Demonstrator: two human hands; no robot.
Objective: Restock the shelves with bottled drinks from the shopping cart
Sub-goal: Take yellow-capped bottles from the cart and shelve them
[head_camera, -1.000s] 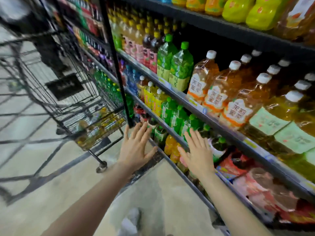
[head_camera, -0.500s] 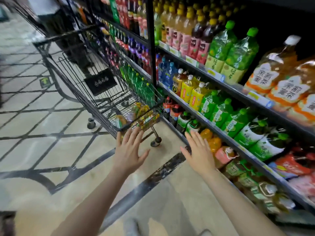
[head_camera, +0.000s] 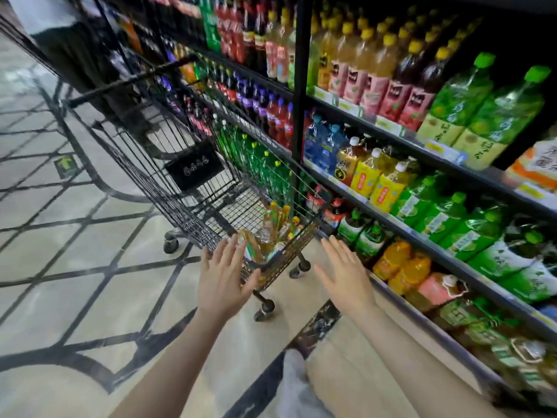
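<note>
A black wire shopping cart (head_camera: 144, 173) stands in the aisle beside the drink shelves (head_camera: 401, 188). Several yellow-capped bottles of amber drink (head_camera: 272, 230) lie in its near end. My left hand (head_camera: 221, 280) is stretched out flat just in front of the cart's near corner, fingers spread, holding nothing. My right hand (head_camera: 346, 274) is stretched out flat to the right of the cart, between it and the lower shelves, also empty. Neither hand touches the cart or a bottle.
The shelves on the right carry rows of green tea bottles (head_camera: 482, 110), yellow-labelled bottles (head_camera: 376, 182), orange drinks (head_camera: 404, 267) and colas further off. A black upright post (head_camera: 300, 95) divides the shelving. Pale tiled floor (head_camera: 75, 267) with dark lines lies to the left.
The view has swung left and toward the cart, which now looms larger and nearer. Both open hands have stayed stretched out and now sit close to the cart's near end.
</note>
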